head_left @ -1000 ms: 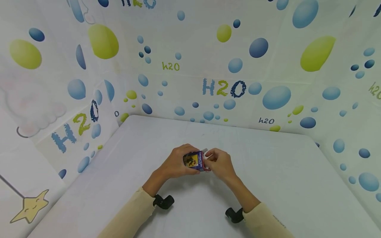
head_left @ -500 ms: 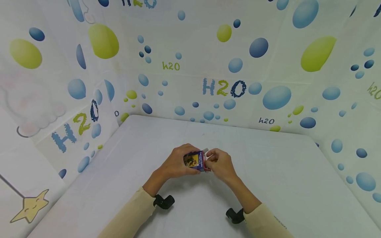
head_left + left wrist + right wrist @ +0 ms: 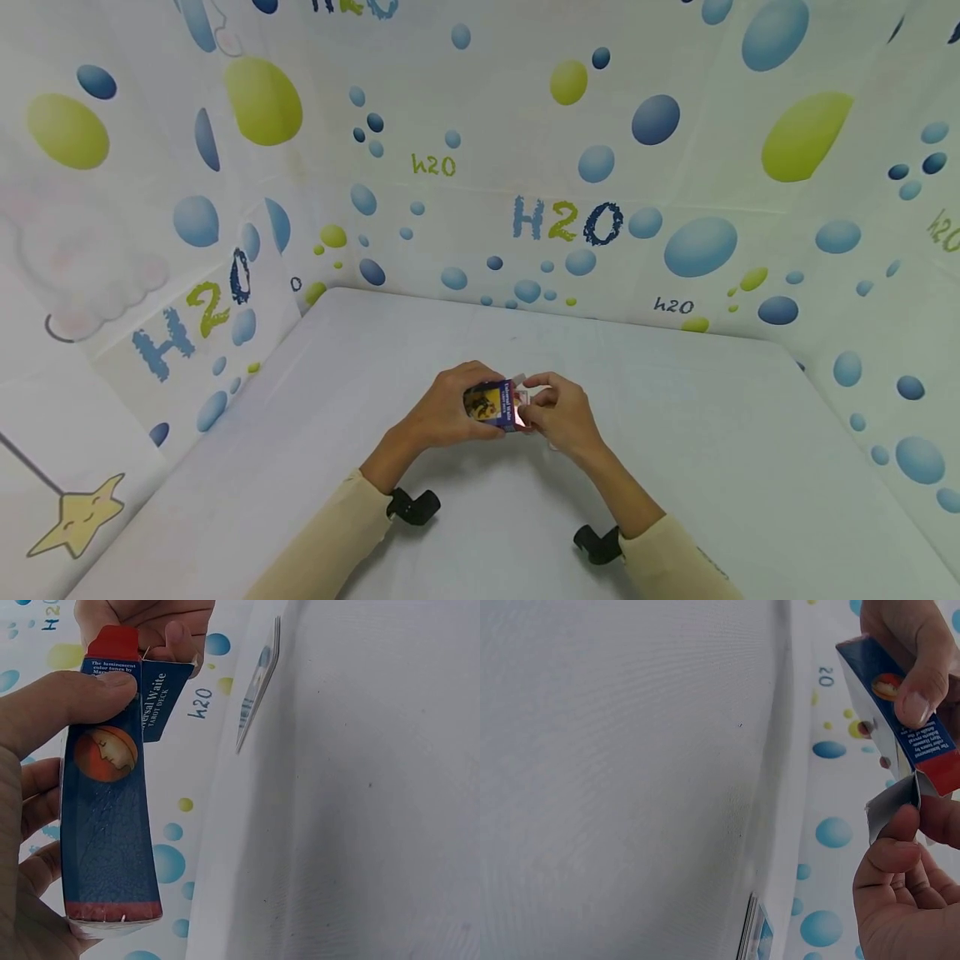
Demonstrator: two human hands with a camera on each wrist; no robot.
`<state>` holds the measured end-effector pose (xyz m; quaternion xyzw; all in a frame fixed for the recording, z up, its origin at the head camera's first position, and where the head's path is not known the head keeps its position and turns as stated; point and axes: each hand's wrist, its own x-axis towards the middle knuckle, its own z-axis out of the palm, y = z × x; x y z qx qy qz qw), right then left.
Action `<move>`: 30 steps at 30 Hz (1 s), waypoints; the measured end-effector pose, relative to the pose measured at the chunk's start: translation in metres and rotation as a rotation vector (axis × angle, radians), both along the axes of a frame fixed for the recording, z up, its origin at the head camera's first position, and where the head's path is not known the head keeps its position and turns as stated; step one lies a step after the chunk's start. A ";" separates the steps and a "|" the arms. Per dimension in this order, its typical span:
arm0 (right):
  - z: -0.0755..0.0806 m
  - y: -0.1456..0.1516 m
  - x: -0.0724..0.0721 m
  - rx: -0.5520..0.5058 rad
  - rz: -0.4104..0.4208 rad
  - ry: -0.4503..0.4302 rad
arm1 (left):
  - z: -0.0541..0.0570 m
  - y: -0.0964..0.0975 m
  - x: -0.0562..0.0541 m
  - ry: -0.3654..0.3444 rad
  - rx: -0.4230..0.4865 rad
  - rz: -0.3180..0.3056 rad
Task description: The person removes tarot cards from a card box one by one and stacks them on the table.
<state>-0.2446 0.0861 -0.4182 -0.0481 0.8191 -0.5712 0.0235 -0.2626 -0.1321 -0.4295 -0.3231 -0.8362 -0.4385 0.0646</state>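
My left hand point(image 3: 450, 406) grips a tarot card box point(image 3: 489, 405), its thumb across the narrow side in the left wrist view. The box is dark blue with red ends, and a round face picture marks its side. Its right end is open. There a lid flap point(image 3: 166, 697) printed with the deck's name stands out beside a red end point(image 3: 114, 643). My right hand point(image 3: 562, 414) is at this open end, its curled thumb and fingers pinching the edge by the flap point(image 3: 892, 806). A bright, glossy patch shows beside the thumb in the head view. What lies inside the box is mostly hidden.
Both hands are above a table covered in white cloth point(image 3: 675, 417). A white curtain point(image 3: 480, 100) with blue and green drops and H2O lettering rises behind it and at the sides. Black wrist mounts point(image 3: 415, 507) sit by both sleeves.
My right hand has shifted slightly right, and its index finger is a little straighter. A glossy patch now shows more plainly at the box's open end. The left hand and box barely differ.
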 end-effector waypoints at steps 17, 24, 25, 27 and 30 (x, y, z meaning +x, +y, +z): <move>0.002 0.011 0.000 0.091 0.017 0.049 | 0.001 -0.005 -0.002 0.019 0.015 -0.008; 0.001 0.016 -0.001 0.085 -0.009 0.017 | 0.000 -0.005 -0.004 0.011 0.016 0.003; 0.001 0.017 -0.001 0.081 -0.014 0.012 | 0.000 -0.005 -0.004 0.007 0.014 0.004; 0.000 0.018 -0.001 0.077 -0.023 0.000 | -0.001 -0.005 -0.005 0.001 0.007 0.006; -0.001 0.020 0.000 0.079 -0.032 -0.014 | -0.002 -0.006 -0.005 -0.002 0.002 0.008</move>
